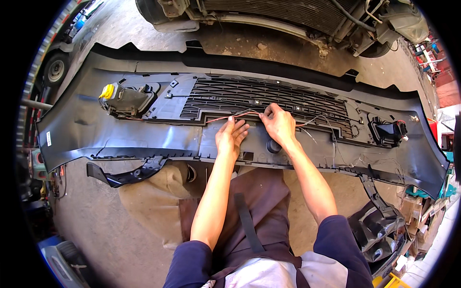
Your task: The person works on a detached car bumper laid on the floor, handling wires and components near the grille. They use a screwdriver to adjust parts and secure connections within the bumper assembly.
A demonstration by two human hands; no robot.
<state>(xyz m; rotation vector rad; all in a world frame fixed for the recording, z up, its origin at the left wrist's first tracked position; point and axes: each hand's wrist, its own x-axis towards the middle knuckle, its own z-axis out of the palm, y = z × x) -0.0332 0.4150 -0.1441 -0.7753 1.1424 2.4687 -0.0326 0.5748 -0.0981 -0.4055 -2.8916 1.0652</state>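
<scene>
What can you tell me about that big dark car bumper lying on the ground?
The bumper is a wide, dark blue-grey piece that looks like plastic, lying inside-up on the dusty ground before a car's open front. A black grille fills its middle, with a fog lamp housing near each end. Thin red and white wires run across it. The left hand rests on it; the right hand pinches the wires.

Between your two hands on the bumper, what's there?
In the head view, thin red and white wires span from left hand to right hand, over the bumper.

Car repair yard — detached bumper [144, 139], stripped car front [288, 14].
</scene>
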